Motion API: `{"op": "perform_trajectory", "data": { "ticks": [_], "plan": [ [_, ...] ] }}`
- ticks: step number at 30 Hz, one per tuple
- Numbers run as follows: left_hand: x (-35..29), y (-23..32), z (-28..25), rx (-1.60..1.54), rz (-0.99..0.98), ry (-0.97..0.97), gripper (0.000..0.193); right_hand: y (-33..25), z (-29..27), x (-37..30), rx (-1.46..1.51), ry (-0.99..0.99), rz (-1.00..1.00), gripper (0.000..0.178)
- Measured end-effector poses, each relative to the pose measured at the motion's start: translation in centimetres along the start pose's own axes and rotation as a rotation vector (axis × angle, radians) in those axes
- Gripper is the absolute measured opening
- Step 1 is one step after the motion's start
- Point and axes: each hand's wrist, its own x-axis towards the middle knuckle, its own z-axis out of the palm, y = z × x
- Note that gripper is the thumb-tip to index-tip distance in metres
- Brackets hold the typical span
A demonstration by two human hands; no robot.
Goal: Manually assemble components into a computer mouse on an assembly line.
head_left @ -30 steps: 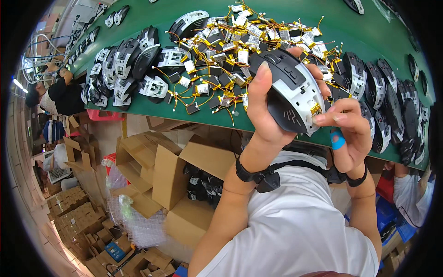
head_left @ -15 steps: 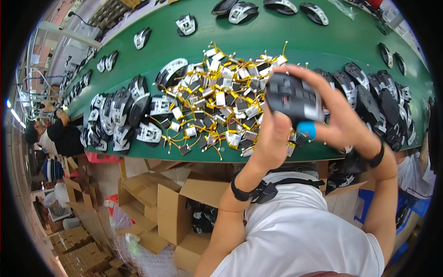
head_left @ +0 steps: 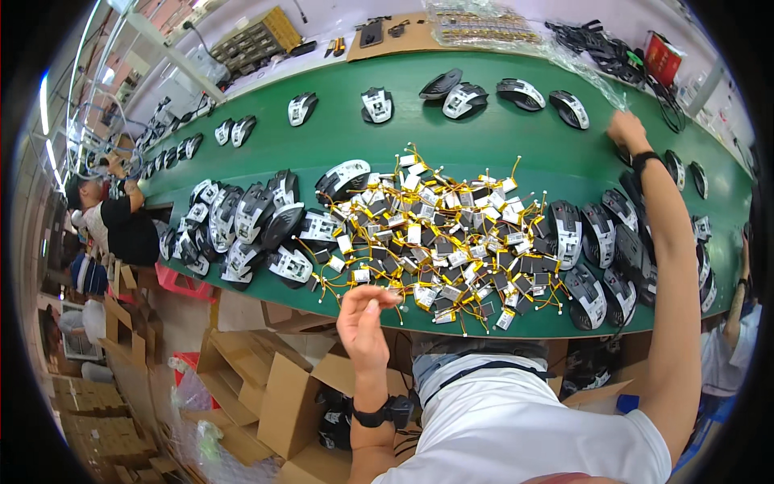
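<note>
My right hand (head_left: 626,131) is stretched to the far right of the green table, fingers curled over a dark computer mouse (head_left: 623,155) that mostly hides beneath it. Near the front edge, my left hand (head_left: 365,327) is raised with thumb and fingers bent together; whatever they hold, if anything, cannot be made out. Just beyond it spreads a heap of small silver and black battery packs (head_left: 451,234) with yellow ends and thin wires. Half-built mice (head_left: 250,214) are piled left of the heap, and more mice (head_left: 601,230) lie to its right, under my right forearm.
A spaced row of mice (head_left: 376,105) runs along the far side of the green table (head_left: 339,81). Clear plastic wrap (head_left: 564,60) and black cables (head_left: 584,36) lie at the back. Open cardboard boxes (head_left: 282,403) stand below the front edge. Another person (head_left: 121,218) sits at the left.
Both hands were together around a dark mouse; now they are apart. My right hand has gone far right with a mouse, my left hand back to the front edge. The view has tilted up.
</note>
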Motion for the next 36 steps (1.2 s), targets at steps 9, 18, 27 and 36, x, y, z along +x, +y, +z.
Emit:
{"op": "perform_trajectory", "data": {
  "ticks": [9, 18, 27, 36],
  "plan": [
    [-0.3, 0.1, 2.4, -0.111, 0.039, -0.006, 0.015, -5.0, 1.7, 3.2, 0.196, 0.143, -0.267, 0.063],
    [3.3, -0.4, 11.8, -0.133, -0.088, -0.353, 0.102, -14.2, -10.6, -26.6, 0.862, 0.193, -1.064, 0.064],
    [0.4, -1.8, 14.1, -0.442, -0.135, -0.523, 0.1, -13.9, -7.0, -36.5, 0.735, 0.386, -1.034, 0.07],
    [-0.9, -1.6, 9.7, -0.48, -0.416, -0.377, 0.088, -12.1, -8.4, -22.1, 0.774, -0.343, -0.978, 0.026]
  ]
}}
